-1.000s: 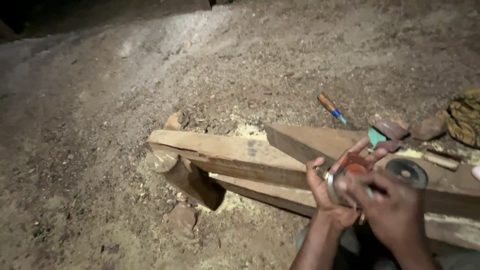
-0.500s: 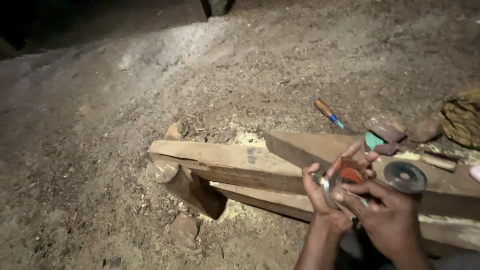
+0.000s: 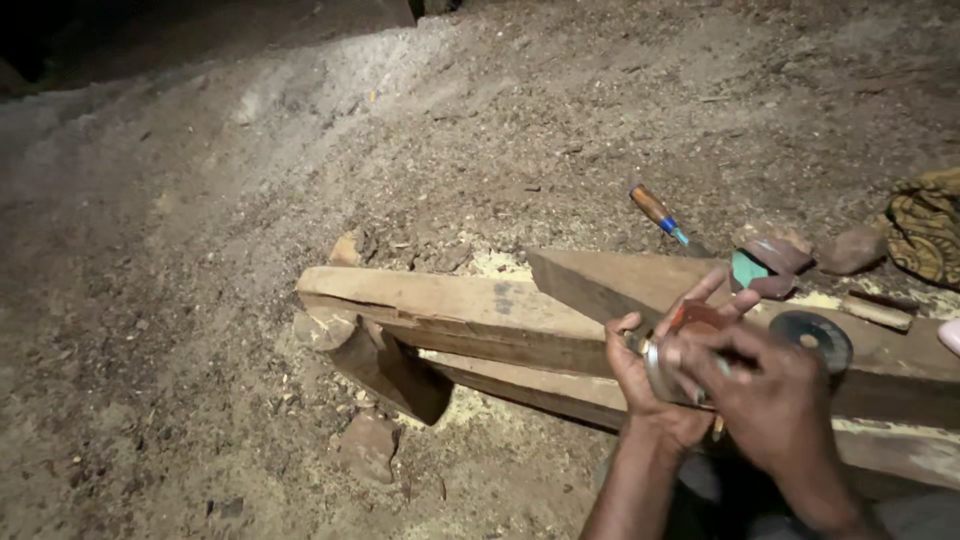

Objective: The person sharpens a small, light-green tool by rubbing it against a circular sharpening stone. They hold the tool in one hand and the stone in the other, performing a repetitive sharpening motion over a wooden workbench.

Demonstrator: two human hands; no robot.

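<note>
Both hands (image 3: 720,385) grip, seemingly, a round metal tool (image 3: 668,370); beam (image 3: 450,305) beneath.

sawdust-strewn dirt floor (image 3: 200,300) bears wooden beams (image 3: 450,305), a stone (image 3: 368,445) and a chisel (image 3: 658,215).

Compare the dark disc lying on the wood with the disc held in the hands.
The dark disc lies flat and untouched on the wooden beam; the held disc is gripped on edge by the left hand and right hand. The dark disc is matt grey-black, the held disc shiny-rimmed. Both are round.
</note>
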